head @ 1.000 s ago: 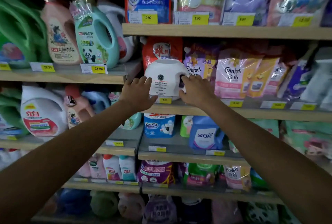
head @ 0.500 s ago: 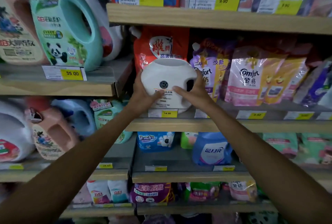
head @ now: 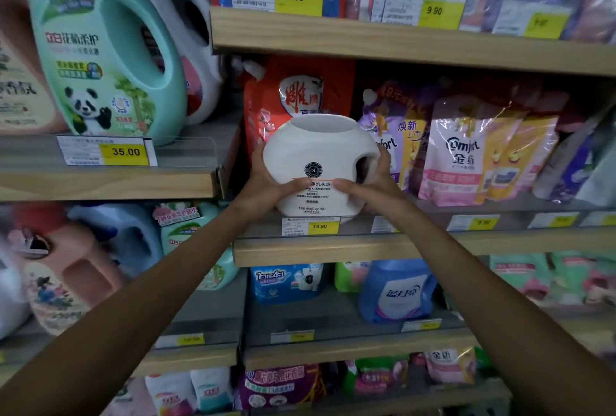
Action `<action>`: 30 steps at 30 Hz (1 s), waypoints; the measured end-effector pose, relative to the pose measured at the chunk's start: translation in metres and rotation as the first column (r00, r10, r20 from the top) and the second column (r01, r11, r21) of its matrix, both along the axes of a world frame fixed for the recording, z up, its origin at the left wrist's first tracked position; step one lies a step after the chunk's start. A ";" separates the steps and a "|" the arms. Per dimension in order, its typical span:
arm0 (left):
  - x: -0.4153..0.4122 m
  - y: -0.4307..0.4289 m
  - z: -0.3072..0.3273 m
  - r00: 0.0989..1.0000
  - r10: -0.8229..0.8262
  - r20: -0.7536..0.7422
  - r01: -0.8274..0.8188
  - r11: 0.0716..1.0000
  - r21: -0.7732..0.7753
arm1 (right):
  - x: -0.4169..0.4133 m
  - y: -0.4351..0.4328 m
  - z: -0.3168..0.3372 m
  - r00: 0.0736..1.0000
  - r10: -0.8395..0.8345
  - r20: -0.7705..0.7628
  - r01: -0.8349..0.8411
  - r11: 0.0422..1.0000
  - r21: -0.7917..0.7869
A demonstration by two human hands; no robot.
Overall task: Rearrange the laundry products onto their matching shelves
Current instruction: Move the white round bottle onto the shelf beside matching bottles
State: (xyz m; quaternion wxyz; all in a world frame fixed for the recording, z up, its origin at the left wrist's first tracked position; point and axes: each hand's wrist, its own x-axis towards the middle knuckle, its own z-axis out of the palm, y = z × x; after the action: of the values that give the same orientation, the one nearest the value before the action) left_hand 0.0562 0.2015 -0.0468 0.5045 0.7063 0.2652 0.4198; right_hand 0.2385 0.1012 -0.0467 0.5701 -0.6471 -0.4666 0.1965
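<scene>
White tub point(head: 320, 162) clasped between left hand point(head: 263, 187) and right hand point(head: 376, 187)

Dim, soft blur, warped wide-angle edges

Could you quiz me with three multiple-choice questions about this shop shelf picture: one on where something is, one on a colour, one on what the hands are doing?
1. Where does the white tub sit?
A. On the shelf above the 14.90 tag
B. On the floor
C. On the top shelf by the 10.00 tag

2. What colour is the panda bottle?
A. Red
B. Mint green
C. Black

3. What are the hands doing?
A. Hanging free, away from the shelf
B. One holds a price tag
C. Both grip the white tub

Answers:
1 A: the tub's base is right above the 14.90 tag, in front of the red pouch.
2 B: its body and handle are mint green.
3 C: the left hand and right hand clasp the tub from either side.
</scene>
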 end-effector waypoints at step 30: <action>-0.192 -0.233 -0.024 0.981 0.150 0.125 -0.148 0.989 -0.019 | -0.186 -0.198 -0.027 0.991 0.113 -0.076 -0.108 0.991 0.073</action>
State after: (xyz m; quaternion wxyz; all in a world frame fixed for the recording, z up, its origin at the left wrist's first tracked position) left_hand -0.1359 -0.0318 -0.0712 0.4910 0.6540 0.2870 0.4989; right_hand 0.0522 -0.0969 -0.0740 0.5985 -0.5918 -0.4851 0.2372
